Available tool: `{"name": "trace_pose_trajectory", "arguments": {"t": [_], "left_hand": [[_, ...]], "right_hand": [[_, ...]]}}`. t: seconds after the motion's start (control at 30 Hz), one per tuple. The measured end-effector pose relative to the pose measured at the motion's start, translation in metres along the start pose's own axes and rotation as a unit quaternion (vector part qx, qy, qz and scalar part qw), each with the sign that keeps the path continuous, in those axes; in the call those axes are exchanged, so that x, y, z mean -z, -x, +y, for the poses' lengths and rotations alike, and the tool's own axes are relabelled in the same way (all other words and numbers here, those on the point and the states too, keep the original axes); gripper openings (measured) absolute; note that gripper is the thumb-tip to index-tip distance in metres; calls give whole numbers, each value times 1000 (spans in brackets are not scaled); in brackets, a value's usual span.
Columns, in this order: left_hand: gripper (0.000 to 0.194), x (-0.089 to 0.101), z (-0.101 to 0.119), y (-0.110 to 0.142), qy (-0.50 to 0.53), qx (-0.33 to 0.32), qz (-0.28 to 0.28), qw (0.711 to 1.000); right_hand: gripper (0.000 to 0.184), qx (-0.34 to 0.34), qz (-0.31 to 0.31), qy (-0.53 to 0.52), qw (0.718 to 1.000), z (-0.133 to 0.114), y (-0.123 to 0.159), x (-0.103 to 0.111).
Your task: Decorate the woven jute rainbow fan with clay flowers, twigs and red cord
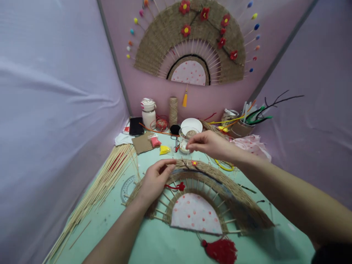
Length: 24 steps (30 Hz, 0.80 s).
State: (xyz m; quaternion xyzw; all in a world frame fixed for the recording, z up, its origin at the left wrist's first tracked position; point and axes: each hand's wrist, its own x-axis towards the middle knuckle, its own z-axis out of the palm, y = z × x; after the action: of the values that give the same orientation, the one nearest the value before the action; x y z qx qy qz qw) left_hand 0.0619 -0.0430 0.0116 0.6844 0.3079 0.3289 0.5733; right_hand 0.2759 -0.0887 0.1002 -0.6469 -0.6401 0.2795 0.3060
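Note:
A woven twine fan [242, 198] with wooden stick ribs lies in front of me, its inner half-circle covered in pink dotted cloth [194, 212]. My left hand [158, 179] rests over the fan's upper left part, fingers stretched out. A red flower on a red stem [180, 186] lies on the ribs just below that hand. My right hand [205, 142] hovers past the fan's top edge with fingertips pinched together; what they hold, if anything, is hidden. Beside those fingertips is a small clear dish [184, 147]. A small red flower with a yellow centre [194, 163] sits on the fan's rim.
Thin wooden sticks [93, 198] cover the left side. Behind stand a white bottle [149, 115], a twine spool [173, 112] and a white plate [192, 123]. Yellow [165, 150] and pink packets [154, 141] lie nearby. A finished fan [154, 44] hangs behind; a red tassel [221, 251] lies in front.

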Motion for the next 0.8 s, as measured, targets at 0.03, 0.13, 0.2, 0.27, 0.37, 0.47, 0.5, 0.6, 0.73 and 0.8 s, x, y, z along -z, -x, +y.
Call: {"name": "trace_pose_trajectory", "arguments": {"t": [0.03,0.13,0.2,0.27,0.37,0.47,0.5,0.6,0.73,0.8], "left_hand": [[30,-2,2,2,69,35,-22,997],[42,-12,7,9,222,106,-74,966],[44,-17,9,14,250,143,-98,953],[43,-21,9,17,249,166,-118,947],[42,-24,5,18,242,180,-131,944],[41,-25,-1,18,229,161,-129,951],[41,-25,-3,17,223,151,-126,955],[41,-26,-6,15,223,127,-109,960],[38,-27,-9,13,255,110,-83,957],[37,-28,-10,13,261,108,-82,956]], "right_hand": [[18,4,-18,5,1000,-6,9,-7],[18,8,-48,6,999,-17,33,-26],[18,7,-49,6,999,-18,44,-36],[18,5,-29,14,999,-14,52,-45],[15,4,10,25,1000,-5,60,-57],[12,2,68,-34,997,4,65,-68],[14,1,96,-71,993,7,67,-72],[20,6,175,-188,966,17,73,-84],[21,23,234,-268,934,31,79,-103],[21,37,257,-263,929,38,81,-112]]}}
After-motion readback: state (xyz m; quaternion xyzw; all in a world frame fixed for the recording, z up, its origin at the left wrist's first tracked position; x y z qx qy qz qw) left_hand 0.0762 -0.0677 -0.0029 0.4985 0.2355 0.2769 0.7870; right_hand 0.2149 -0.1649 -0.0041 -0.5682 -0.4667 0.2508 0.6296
